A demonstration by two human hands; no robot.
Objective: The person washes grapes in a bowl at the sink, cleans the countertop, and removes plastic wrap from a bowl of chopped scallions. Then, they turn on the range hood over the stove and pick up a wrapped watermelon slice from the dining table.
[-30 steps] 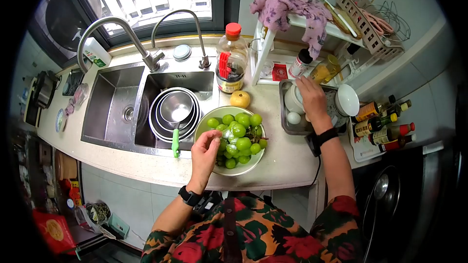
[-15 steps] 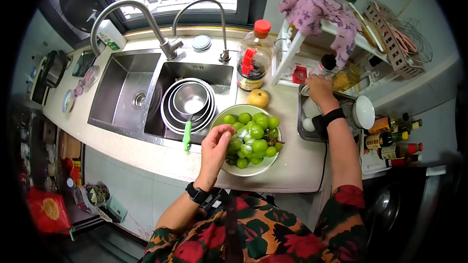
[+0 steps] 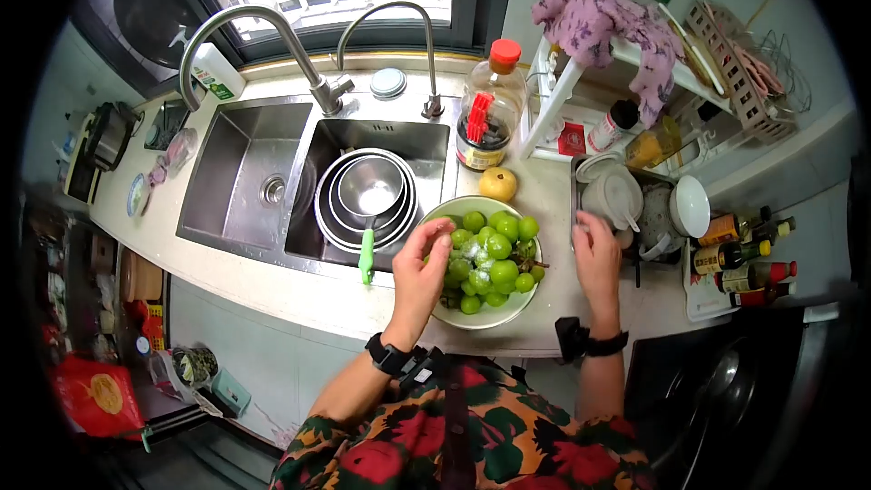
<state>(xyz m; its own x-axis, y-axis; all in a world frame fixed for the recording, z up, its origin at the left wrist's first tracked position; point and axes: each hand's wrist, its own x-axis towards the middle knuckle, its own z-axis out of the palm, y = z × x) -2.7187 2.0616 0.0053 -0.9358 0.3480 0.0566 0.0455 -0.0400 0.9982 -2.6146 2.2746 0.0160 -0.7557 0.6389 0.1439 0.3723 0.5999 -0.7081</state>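
Note:
A pale bowl [image 3: 494, 316] full of green grapes [image 3: 501, 272] stands on the counter, with white powder on some of the grapes. My left hand [image 3: 423, 272] is at the bowl's left rim, fingers curved and apart, holding nothing. To the right of the bowl, my right hand [image 3: 597, 261] is open and empty, in front of the metal tray [image 3: 581, 183]. A white lidded container [image 3: 612, 197] and a white bowl [image 3: 690, 206] are in that tray. Behind the grapes sits a round yellow fruit [image 3: 497, 184].
Nested metal bowls and a green-handled pan [image 3: 370, 185] are in the right sink basin [image 3: 426, 138]. A large red-capped jar [image 3: 490, 113] stands behind the fruit. Sauce bottles [image 3: 726, 259] lie at the right, near a white shelf [image 3: 560, 95] draped with a purple cloth [image 3: 603, 23].
My right hand has come back from the tray and the shelf toward the bowl, leaving the lidded container uncovered to view. My left hand stays by the grapes. The view has shifted.

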